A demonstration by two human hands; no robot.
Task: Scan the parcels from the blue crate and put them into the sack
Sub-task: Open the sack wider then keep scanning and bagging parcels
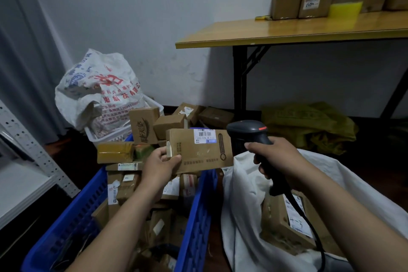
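The left hand (160,164) pinches a flat cardboard parcel (199,153) by its left end, thumb on top and fingers curled beneath. It holds the parcel above the far end of the blue crate (198,216). The right hand (278,157) is wrapped round the grip of a black barcode scanner (249,133). The scanner's head sits just beside the parcel's right end, near the white shipping label (205,136), which faces up.

This looks like the scan step for this one parcel. Whether the label has registered cannot be told from the view.

As for progress, the white sack (242,194) lies open to the right of the crate, under the right forearm. At least one labelled box (284,225) already rests inside it, so some of the work appears done. How many more lie beneath that box is hidden by the cloth.

Much remains. The crate is heaped with brown parcels of mixed sizes, stacked above the rim at its far end. Each of those probably needs picking, scanning and dropping across. The held parcel itself has yet to go into the sack.
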